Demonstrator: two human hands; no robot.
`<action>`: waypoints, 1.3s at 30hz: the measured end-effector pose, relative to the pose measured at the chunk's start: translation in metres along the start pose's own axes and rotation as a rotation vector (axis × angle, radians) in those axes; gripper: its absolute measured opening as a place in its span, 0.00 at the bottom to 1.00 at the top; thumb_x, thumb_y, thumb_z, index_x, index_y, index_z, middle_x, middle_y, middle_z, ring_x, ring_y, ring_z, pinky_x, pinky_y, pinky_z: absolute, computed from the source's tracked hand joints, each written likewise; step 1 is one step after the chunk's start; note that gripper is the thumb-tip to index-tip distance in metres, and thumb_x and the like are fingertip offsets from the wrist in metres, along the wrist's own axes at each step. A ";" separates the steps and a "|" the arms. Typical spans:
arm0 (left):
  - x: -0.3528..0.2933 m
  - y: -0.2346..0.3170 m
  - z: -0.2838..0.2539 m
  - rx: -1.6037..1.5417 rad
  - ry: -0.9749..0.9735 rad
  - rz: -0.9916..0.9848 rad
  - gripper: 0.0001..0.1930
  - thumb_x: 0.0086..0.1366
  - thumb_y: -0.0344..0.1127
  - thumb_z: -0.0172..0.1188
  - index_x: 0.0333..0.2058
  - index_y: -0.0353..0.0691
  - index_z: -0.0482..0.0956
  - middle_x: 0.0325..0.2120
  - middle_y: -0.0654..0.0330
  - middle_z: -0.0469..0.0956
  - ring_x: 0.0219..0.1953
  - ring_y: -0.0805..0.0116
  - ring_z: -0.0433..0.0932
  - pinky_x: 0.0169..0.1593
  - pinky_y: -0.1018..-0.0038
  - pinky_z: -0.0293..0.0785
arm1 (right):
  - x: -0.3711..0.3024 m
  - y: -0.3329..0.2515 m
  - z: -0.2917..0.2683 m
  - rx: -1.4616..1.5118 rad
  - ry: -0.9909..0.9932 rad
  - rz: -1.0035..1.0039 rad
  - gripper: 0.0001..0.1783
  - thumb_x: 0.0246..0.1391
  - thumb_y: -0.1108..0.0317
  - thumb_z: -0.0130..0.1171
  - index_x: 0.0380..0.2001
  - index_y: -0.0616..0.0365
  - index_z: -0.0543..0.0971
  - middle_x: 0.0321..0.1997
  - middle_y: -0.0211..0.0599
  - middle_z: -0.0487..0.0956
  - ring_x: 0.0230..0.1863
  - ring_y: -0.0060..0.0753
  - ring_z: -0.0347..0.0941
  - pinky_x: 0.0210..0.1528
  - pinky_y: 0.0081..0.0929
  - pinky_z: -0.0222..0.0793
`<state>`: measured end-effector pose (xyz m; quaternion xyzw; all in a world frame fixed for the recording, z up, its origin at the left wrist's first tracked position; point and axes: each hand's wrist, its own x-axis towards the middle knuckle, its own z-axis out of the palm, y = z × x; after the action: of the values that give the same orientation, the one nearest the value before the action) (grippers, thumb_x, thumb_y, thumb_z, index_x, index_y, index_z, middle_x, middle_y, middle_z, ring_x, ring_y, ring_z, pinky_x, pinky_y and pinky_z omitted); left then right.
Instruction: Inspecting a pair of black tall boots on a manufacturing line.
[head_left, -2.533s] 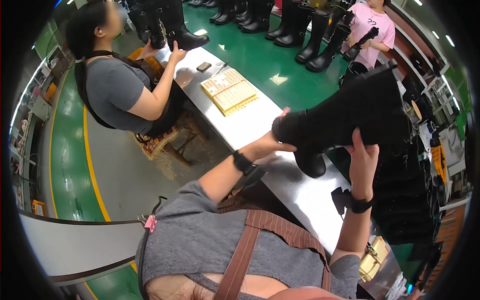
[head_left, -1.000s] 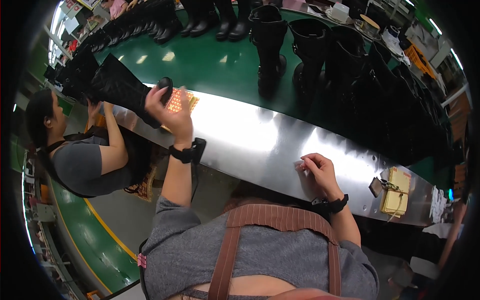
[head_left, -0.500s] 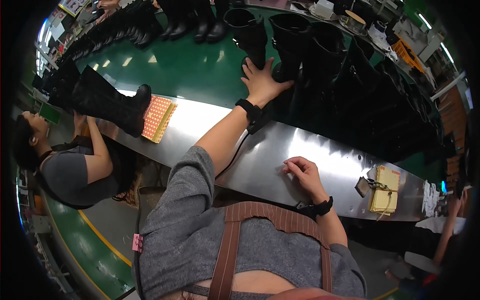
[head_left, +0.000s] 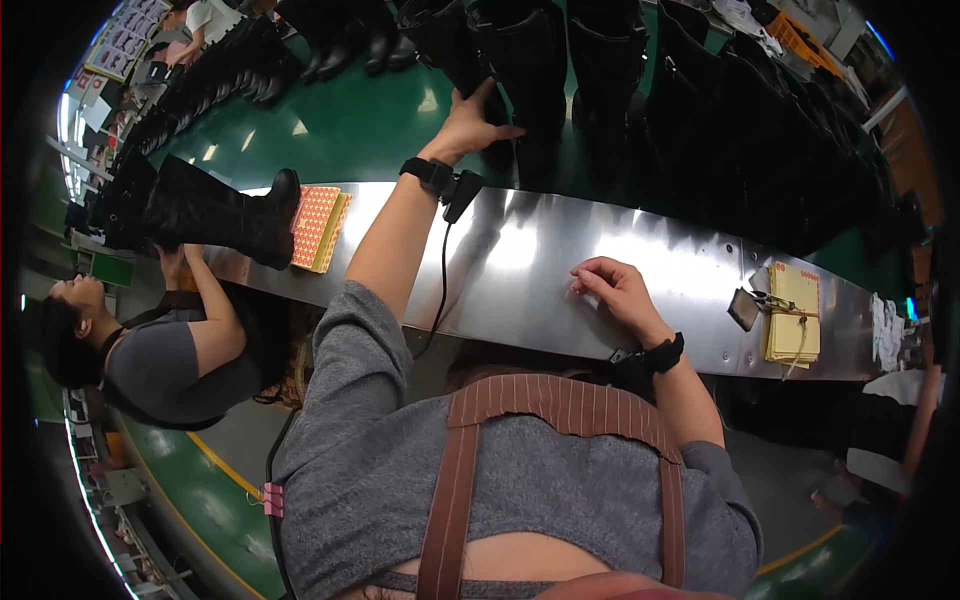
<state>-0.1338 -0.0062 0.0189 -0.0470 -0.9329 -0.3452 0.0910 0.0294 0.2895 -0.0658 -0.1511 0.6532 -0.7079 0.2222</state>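
My left hand (head_left: 468, 128) reaches forward with its thumb and fingers spread, against the lower part of tall black boots. One black boot (head_left: 440, 40) rises just beyond the fingertips. Another black boot (head_left: 520, 75) with a strap stands right beside the thumb; where hand and boots meet is too dark to tell fully. Over the steel ledge (head_left: 530, 290), my right hand (head_left: 618, 292) hovers with its fingers curled in and the thumb against them. Whether anything small is between those fingertips is hidden.
More tall boots (head_left: 610, 70) line the green surface (head_left: 370, 125) to the right and far left. A patterned box (head_left: 318, 230) sits left on the ledge, tied yellow cards (head_left: 793, 315) right. A co-worker (head_left: 160, 345) at left handles a boot (head_left: 220, 220) lying sideways.
My left hand has shifted left, and the nearby boots stand further left in view. My right hand keeps its curled shape over the ledge. The view has shifted slightly.
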 end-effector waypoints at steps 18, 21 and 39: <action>-0.041 -0.053 -0.013 0.064 0.587 0.216 0.17 0.52 0.25 0.64 0.39 0.36 0.68 0.47 0.43 0.64 0.50 0.46 0.72 0.51 0.62 0.71 | -0.003 -0.006 0.006 -0.022 0.014 0.011 0.11 0.61 0.66 0.55 0.40 0.63 0.79 0.35 0.31 0.80 0.37 0.21 0.76 0.45 0.20 0.71; -0.040 -0.056 -0.021 -0.159 0.615 0.000 0.36 0.50 0.37 0.73 0.51 0.32 0.59 0.48 0.46 0.67 0.44 0.58 0.77 0.44 0.71 0.77 | -0.001 -0.010 0.007 -0.029 0.014 0.017 0.12 0.61 0.66 0.55 0.40 0.64 0.79 0.36 0.32 0.80 0.38 0.21 0.76 0.45 0.20 0.72; -0.018 -0.063 -0.015 -0.398 -0.072 -0.474 0.30 0.60 0.49 0.61 0.54 0.35 0.67 0.44 0.51 0.77 0.37 0.58 0.81 0.33 0.68 0.83 | 0.004 -0.009 0.005 -0.032 0.011 0.047 0.11 0.61 0.68 0.55 0.40 0.64 0.79 0.34 0.34 0.80 0.38 0.23 0.77 0.45 0.21 0.72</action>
<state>-0.1235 -0.0645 -0.0138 0.1429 -0.8347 -0.5306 -0.0359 0.0275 0.2836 -0.0564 -0.1353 0.6691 -0.6927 0.2326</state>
